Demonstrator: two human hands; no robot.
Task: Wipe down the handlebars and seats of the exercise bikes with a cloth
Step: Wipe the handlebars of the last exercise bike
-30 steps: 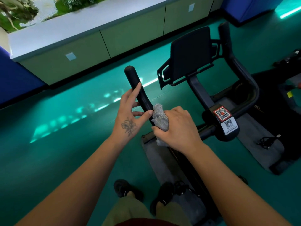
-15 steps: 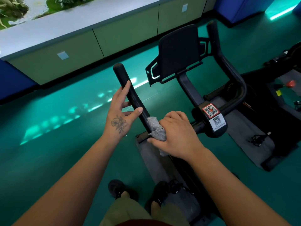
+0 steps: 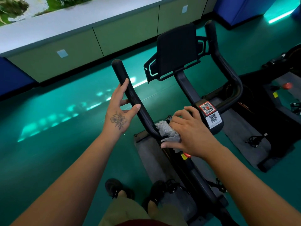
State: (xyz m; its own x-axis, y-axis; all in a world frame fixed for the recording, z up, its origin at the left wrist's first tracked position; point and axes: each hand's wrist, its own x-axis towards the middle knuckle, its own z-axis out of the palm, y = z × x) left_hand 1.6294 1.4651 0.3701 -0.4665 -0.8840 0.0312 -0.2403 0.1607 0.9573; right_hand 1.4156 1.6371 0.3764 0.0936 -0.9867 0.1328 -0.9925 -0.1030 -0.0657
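A black exercise bike stands in front of me with a U-shaped handlebar. Its left bar (image 3: pixel 128 88) rises toward the far left and its right bar (image 3: pixel 223 62) curves up at the far right. My left hand (image 3: pixel 120 110) rests against the left bar with straight fingers and the thumb over the bar. My right hand (image 3: pixel 190 132) presses a crumpled grey cloth (image 3: pixel 166 130) onto the low bend of the left bar, fingers spread over it. A black tablet holder (image 3: pixel 177 48) sits between the bars. QR stickers (image 3: pixel 211 114) mark the stem.
A grey mat (image 3: pixel 149 160) lies under the bike on the green floor. A second bike (image 3: pixel 280 98) on its own mat stands to the right. Green cabinets (image 3: pixel 81 46) with a white top run along the back. My feet in black shoes (image 3: pixel 117 188) are beside the frame.
My right hand has slid the cloth down the left bar to its low bend and its fingers have spread out. My left hand has stayed on the bar.
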